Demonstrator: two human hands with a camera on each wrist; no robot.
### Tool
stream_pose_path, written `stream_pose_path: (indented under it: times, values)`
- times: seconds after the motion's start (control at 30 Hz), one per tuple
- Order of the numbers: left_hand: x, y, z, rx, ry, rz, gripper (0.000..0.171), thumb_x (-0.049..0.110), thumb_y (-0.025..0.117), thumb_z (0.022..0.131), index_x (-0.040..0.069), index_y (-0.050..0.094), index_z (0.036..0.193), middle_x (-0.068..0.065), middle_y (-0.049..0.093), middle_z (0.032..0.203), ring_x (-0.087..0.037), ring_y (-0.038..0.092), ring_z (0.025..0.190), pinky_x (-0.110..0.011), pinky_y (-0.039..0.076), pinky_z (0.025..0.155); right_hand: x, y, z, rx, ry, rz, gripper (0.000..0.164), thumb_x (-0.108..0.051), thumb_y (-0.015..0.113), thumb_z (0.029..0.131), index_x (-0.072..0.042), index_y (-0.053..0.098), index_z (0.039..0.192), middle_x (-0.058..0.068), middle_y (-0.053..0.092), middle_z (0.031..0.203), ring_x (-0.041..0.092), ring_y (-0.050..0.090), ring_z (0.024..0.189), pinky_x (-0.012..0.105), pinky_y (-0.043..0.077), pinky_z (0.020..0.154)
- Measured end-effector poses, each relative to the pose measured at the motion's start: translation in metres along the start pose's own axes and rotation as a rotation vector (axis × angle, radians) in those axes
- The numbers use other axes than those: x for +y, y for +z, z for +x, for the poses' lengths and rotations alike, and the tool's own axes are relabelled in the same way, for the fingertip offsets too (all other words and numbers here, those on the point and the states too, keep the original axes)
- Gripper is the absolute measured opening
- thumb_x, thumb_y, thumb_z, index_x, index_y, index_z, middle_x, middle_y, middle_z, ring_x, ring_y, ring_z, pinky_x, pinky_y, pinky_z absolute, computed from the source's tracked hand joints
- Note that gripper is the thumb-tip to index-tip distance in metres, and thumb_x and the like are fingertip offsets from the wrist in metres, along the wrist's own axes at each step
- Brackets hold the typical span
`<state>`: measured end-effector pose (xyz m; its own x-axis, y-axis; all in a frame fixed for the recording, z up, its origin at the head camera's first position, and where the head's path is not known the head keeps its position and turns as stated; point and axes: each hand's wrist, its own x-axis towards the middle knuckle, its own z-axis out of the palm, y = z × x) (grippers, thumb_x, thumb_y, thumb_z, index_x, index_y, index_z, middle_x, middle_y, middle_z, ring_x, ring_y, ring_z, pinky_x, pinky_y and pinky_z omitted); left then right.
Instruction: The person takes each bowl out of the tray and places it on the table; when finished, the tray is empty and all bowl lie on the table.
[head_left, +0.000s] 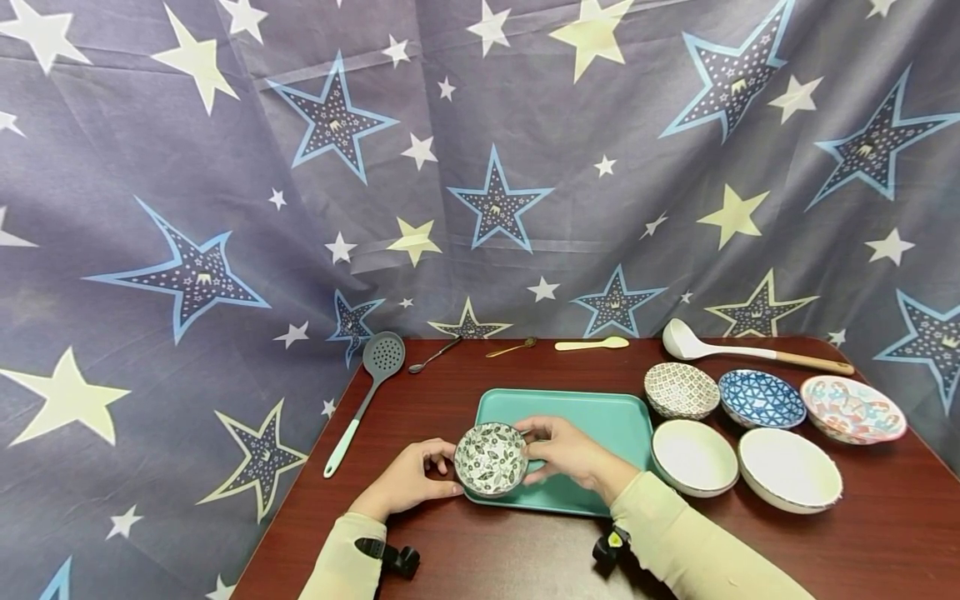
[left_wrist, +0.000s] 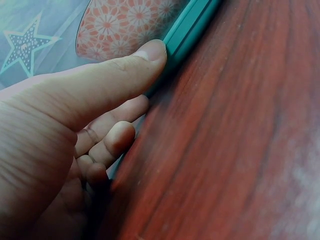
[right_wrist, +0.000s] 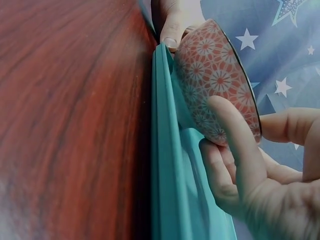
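Observation:
A small bowl, leaf-patterned inside and coral with white flowers outside, sits over the left front part of the teal tray. My right hand holds the bowl at its right side, thumb on the outer wall and index finger at the dark rim in the right wrist view. At the bowl's left is my left hand, fingers loosely bent. Its thumb tip lies at the tray's corner rim, the index finger mostly hidden behind the thumb.
Right of the tray stand several bowls, including a blue one and a cream one. Behind them lies a white ladle. A grey skimmer lies left; small spoons and a yellow spreader line the back edge.

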<state>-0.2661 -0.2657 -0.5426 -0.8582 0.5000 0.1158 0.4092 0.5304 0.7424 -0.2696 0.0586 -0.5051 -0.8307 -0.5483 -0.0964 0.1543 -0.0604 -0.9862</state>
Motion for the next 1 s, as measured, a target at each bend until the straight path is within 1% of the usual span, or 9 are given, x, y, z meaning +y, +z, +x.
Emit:
stream_pose_path:
  times: [0.27,0.43,0.53,0.67,0.77,0.9,1.0]
  values:
    - [0.001,0.0,0.0,-0.007,-0.005,-0.02,0.043,0.032,0.092,0.082,0.033,0.073,0.12,0.012,0.068,0.106,-0.015,0.062,0.09,-0.031,0.051,0.081,-0.001,-0.004,-0.002,0.015,0.001,0.007,0.052,0.009,0.06,0.093,0.012,0.051,0.144,0.031,0.052,0.122,0.036,0.066,0.095,0.05,0.062,0.077]
    - [0.002,0.0,-0.001,-0.01,-0.002,-0.025,0.043,0.03,0.093,0.082,0.031,0.072,0.12,0.011,0.069,0.108,-0.014,0.062,0.091,-0.03,0.052,0.082,-0.01,-0.006,-0.008,0.014,-0.025,0.002,0.051,0.01,0.06,0.093,0.012,0.052,0.143,0.031,0.051,0.123,0.037,0.067,0.096,0.051,0.062,0.077]
    - [0.002,-0.001,-0.001,-0.013,0.007,-0.032,0.044,0.031,0.092,0.083,0.03,0.072,0.122,0.011,0.07,0.109,-0.015,0.062,0.092,-0.03,0.052,0.083,-0.02,-0.008,-0.015,0.008,-0.044,-0.009,0.05,0.011,0.06,0.094,0.012,0.051,0.144,0.031,0.05,0.127,0.035,0.065,0.099,0.053,0.062,0.078]
    - [0.003,-0.001,0.0,-0.018,0.017,-0.033,0.046,0.033,0.091,0.084,0.033,0.072,0.126,0.01,0.072,0.11,-0.017,0.062,0.092,-0.032,0.052,0.083,-0.035,-0.012,-0.027,0.003,-0.065,-0.023,0.051,0.009,0.058,0.096,0.012,0.049,0.146,0.031,0.048,0.131,0.033,0.064,0.103,0.054,0.061,0.08]
    - [0.003,-0.001,0.0,-0.017,0.027,-0.033,0.047,0.033,0.091,0.084,0.033,0.072,0.127,0.009,0.072,0.11,-0.02,0.062,0.091,-0.033,0.052,0.082,-0.045,-0.017,-0.037,0.012,-0.079,-0.052,0.051,0.007,0.057,0.097,0.012,0.048,0.147,0.032,0.049,0.132,0.033,0.066,0.101,0.053,0.061,0.08]
    - [0.002,0.0,0.0,-0.006,0.041,-0.055,0.048,0.027,0.092,0.084,0.025,0.073,0.128,0.004,0.072,0.11,-0.028,0.062,0.092,-0.038,0.051,0.081,-0.056,-0.026,-0.048,0.035,-0.095,-0.087,0.05,0.005,0.058,0.098,0.011,0.049,0.146,0.033,0.05,0.131,0.032,0.069,0.098,0.053,0.062,0.078]
    - [0.001,0.001,0.0,-0.001,0.049,-0.068,0.049,0.024,0.092,0.083,0.022,0.074,0.128,0.003,0.072,0.11,-0.03,0.062,0.091,-0.038,0.051,0.08,-0.06,-0.035,-0.058,0.055,-0.11,-0.102,0.05,0.003,0.059,0.098,0.009,0.049,0.147,0.033,0.049,0.137,0.03,0.068,0.099,0.054,0.062,0.078]
